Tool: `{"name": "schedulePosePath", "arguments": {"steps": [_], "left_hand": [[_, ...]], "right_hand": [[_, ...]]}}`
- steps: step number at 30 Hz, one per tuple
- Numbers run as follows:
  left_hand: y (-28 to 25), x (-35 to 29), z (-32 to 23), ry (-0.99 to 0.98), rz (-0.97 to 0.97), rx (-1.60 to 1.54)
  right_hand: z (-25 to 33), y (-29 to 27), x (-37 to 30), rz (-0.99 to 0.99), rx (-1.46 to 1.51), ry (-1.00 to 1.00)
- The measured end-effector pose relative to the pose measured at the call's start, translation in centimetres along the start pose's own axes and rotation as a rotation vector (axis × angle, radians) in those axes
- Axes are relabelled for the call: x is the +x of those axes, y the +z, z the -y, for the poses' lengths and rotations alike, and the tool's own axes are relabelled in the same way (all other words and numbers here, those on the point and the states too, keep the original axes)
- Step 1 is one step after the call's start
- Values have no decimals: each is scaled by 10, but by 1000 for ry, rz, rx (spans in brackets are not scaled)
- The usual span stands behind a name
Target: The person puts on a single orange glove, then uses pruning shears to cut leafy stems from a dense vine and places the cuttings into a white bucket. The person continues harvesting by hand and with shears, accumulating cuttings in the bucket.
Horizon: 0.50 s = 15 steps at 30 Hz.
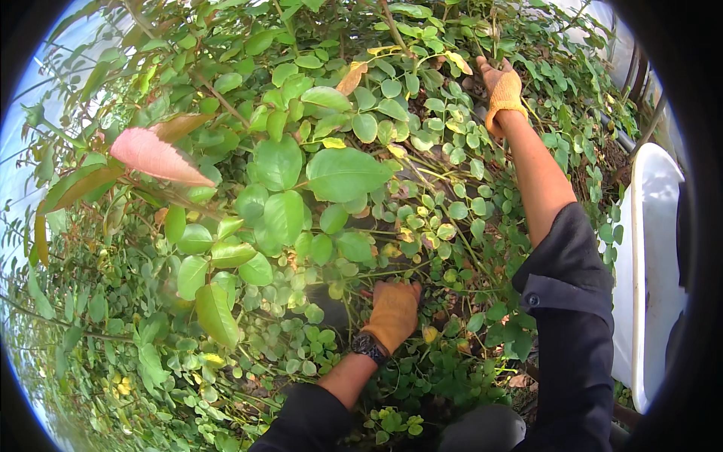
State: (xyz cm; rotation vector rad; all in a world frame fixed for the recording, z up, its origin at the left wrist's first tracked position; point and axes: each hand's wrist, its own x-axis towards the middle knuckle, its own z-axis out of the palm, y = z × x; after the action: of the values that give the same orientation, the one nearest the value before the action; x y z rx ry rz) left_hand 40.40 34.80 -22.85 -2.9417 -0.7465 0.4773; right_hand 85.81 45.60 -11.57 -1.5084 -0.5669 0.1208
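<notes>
Thick green rose-like bushes (346, 175) surround both my hands. My right hand (503, 89), in an orange knit glove with bare fingertips, reaches to the far right among the stems. Its fingers close around a thin brownish stem (494, 26) that rises above them. Low in the middle, my left hand (393, 310) wears a similar orange glove, with a dark watch (370, 347) at the wrist. That hand is closed, and leaves partly cover its fingers. A small red bit (366, 293) shows beside the fingers; what it belongs to is hidden.
A white tub-like container (640, 279) with a pale rim stands at the right. Close in front, a pink leaf (160, 157) and large green leaves block part of the view. Dark pipes (623, 137) run beyond the bushes. A grey rounded shape (482, 431) shows at the bottom.
</notes>
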Motion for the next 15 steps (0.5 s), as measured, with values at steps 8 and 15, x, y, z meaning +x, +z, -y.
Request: {"name": "schedulePosePath", "arguments": {"steps": [8, 15], "left_hand": [[-2, 4, -2, -18, 52, -22], [7, -1, 4, -9, -112, -135]], "right_hand": [[9, -36, -37, 121, 500, 141], [-47, -64, -63, 28, 845, 188]]}}
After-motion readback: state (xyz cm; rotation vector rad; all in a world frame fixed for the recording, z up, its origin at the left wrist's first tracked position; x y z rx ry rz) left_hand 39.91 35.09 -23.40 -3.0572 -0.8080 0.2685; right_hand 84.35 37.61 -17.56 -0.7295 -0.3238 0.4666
